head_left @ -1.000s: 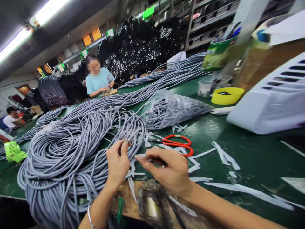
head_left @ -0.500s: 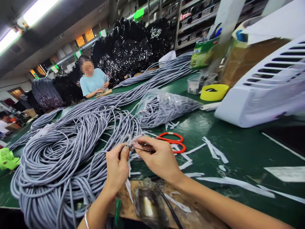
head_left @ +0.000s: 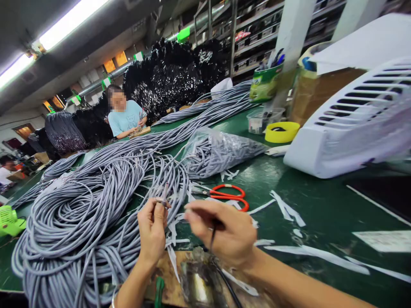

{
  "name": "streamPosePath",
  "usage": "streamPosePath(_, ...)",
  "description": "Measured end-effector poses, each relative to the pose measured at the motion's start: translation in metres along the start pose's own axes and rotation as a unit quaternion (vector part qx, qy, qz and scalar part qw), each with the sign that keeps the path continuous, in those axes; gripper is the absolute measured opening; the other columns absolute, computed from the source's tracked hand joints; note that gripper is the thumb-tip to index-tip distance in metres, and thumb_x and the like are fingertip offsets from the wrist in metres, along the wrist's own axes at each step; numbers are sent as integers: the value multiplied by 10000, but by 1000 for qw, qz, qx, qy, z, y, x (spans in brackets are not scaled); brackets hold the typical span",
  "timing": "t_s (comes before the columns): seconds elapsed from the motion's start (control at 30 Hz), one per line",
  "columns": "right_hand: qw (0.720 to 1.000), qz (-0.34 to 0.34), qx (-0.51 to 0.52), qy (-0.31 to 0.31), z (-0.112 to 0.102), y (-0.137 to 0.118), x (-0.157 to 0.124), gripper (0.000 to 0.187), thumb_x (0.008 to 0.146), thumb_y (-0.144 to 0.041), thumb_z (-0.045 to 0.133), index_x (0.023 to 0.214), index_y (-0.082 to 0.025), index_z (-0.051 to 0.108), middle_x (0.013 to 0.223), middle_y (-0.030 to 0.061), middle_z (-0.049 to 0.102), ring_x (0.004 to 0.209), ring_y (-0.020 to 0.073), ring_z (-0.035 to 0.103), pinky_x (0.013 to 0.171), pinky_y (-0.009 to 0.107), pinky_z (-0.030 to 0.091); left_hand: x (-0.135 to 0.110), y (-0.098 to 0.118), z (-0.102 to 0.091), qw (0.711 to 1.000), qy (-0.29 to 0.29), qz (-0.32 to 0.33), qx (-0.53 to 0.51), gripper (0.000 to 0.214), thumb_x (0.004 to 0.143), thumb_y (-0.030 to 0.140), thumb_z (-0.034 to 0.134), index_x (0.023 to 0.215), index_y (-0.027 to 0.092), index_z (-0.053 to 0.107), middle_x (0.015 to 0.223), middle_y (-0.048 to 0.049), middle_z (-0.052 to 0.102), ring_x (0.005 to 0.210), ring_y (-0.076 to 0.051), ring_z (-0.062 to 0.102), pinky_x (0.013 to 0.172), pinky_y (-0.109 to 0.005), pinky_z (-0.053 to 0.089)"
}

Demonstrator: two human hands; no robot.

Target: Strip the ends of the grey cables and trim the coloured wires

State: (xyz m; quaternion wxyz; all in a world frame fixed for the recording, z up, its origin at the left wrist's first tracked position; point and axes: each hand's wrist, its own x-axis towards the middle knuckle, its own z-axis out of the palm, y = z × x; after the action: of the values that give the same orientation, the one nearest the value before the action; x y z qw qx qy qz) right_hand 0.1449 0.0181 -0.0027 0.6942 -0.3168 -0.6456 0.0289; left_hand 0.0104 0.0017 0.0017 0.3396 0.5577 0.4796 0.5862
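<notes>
Two bare hands meet close together at the near edge of the green table (head_left: 321, 205). The left hand (head_left: 152, 229) is closed in a narrow pinch on a grey cable end (head_left: 165, 194), thumb and forefinger holding it upright so the tip stands clear above the knuckles, most likely so that it is steady and easy to see. Its wrist is bent back, and the forearm rises from below. The right hand (head_left: 224, 233), blurred, curls around a thin dark tool (head_left: 212, 231) whose black cord (head_left: 226, 278) drops toward the person; the grip looks pen-like, with the fingertips pointing at the cable end but just apart from it, and the forearm comes in from the lower right. Beneath both hands lies a wooden board (head_left: 167, 269) bearing a shiny metal stand (head_left: 197, 286), within easy reach of the tool. The held cable belongs to the big grey cable pile (head_left: 80, 214) to the left. Red-handled scissors (head_left: 229, 196) lie just beyond the right hand among white paper strips (head_left: 285, 209), and a clear bag of cut cable (head_left: 221, 149) sits farther back. A co-worker (head_left: 123, 115) sits across the table
</notes>
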Motion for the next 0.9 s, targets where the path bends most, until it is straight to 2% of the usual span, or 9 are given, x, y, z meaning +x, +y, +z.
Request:
streamPosePath(0.07,998,-46,8,-43,2,-9,-6,75,800,-172,544,850,-184,598,560,-34,628,337,51,433,378,179,379,-1,-1,1,1000,-9,7,-3,349,791,505,513,716,167,472,508,76,302,434,-60,241,405,-183,211)
streamPosePath(0.2,997,-7,6,-82,8,-7,-6,170,846,-216,504,982,-147,580,501,-41,596,311,60,424,344,183,362,-4,-2,2,999,-26,2,-26,311,787,466,548,900,197,442,490,102,297,410,-63,263,407,-170,238)
streamPosePath(0.37,996,-46,23,-77,7,0,2,150,841,-167,492,745,-167,608,585,14,654,468,95,584,445,182,451,-5,-1,2,996,-56,0,-69,294,799,455,535,922,194,480,500,92,337,415,-58,292,401,-157,248)
streamPosePath(0.5,992,-96,17,-82,3,-3,5,218,840,-124,457,683,-166,602,527,6,618,445,90,569,424,176,435,-6,-3,1,997,-46,60,3,325,724,409,643,933,159,633,556,36,493,472,-76,414,450,-186,325)
streamPosePath(0.63,989,-118,7,-87,3,0,0,252,844,-136,454,648,-180,606,463,-14,576,386,80,519,394,184,403,-9,-6,-2,993,-36,109,40,241,825,313,540,861,154,718,491,22,500,424,-76,405,421,-202,306)
streamPosePath(0.73,983,-163,5,-80,2,3,-6,211,823,-109,462,744,-184,643,440,-20,570,365,83,503,390,196,391,-11,-3,-3,987,-28,151,54,232,841,272,520,853,166,726,507,7,538,439,-87,449,427,-203,339)
streamPosePath(0.9,960,-262,-3,-102,-8,4,-2,246,851,-126,412,926,-170,642,474,2,597,377,103,523,360,224,357,-8,5,-7,958,-37,272,81,197,826,287,546,854,212,726,712,-49,668,637,-142,587,578,-241,463)
